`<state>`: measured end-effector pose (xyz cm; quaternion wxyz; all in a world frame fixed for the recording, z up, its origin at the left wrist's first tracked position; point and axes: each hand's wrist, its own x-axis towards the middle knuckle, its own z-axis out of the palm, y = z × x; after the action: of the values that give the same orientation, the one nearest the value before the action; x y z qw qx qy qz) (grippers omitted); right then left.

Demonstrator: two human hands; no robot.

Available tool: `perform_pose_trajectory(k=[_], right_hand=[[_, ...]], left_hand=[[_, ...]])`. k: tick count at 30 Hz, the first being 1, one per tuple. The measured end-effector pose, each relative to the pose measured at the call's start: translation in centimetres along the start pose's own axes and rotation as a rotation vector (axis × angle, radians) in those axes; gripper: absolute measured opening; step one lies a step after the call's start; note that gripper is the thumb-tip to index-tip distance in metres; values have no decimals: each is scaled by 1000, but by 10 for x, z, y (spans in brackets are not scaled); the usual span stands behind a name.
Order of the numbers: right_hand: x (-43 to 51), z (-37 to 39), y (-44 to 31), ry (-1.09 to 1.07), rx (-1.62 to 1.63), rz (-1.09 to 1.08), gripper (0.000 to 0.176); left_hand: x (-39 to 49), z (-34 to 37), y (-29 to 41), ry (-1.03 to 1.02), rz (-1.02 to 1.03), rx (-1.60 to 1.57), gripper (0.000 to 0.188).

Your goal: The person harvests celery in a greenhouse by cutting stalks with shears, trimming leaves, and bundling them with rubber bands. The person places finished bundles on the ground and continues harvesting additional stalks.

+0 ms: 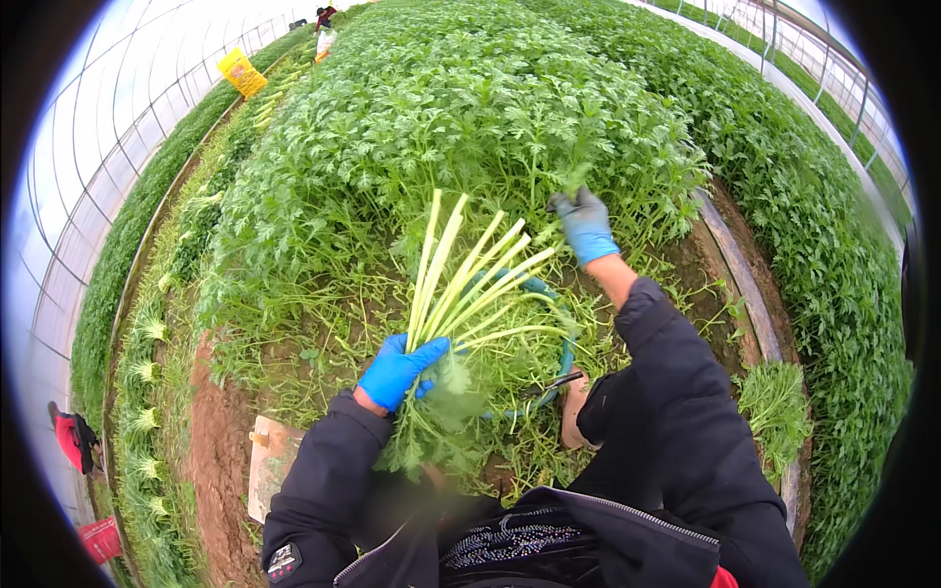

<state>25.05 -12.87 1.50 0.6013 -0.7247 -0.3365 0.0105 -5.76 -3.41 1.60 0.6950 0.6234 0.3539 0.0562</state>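
My left hand [401, 371], in a blue glove, grips a bunch of leafy greens [470, 287] that look like garland chrysanthemum. Their pale cut stems fan upward, while the leaves hang below my fist. My right hand [586, 224] wears a blue glove with darkened fingertips and reaches to the edge of the standing crop [470, 110]. A blurred bit of green shows at its fingers; whether they hold it is unclear. Beneath the bunch, a blue-green ring [567, 358] lies on the ground, partly hidden. A thin dark-handled tool [562, 381] rests across it.
Cut bunches [147, 371] line the left strip. A small pile of greens [775, 411] lies beside the wooden edging [742, 287] on the right. A worn flat board [272, 456] is near my left elbow. Other people [72, 439] are at left and far back, near a yellow bag [241, 72].
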Motion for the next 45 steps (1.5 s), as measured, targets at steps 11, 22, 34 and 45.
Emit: perform_pose_trajectory(k=[11, 22, 34, 45], right_hand=[[-109, 50, -72, -1169, 427, 399, 95], [-49, 3, -38, -414, 894, 655, 28], [-65, 38, -66, -448, 290, 447, 62], [-51, -26, 16, -487, 859, 681, 31]], left_hand=[[19, 6, -8, 185, 491, 89, 36], [5, -12, -4, 160, 237, 32, 31], [5, 9, -1, 180, 263, 64, 24], [-17, -22, 23, 152, 363, -206, 22]])
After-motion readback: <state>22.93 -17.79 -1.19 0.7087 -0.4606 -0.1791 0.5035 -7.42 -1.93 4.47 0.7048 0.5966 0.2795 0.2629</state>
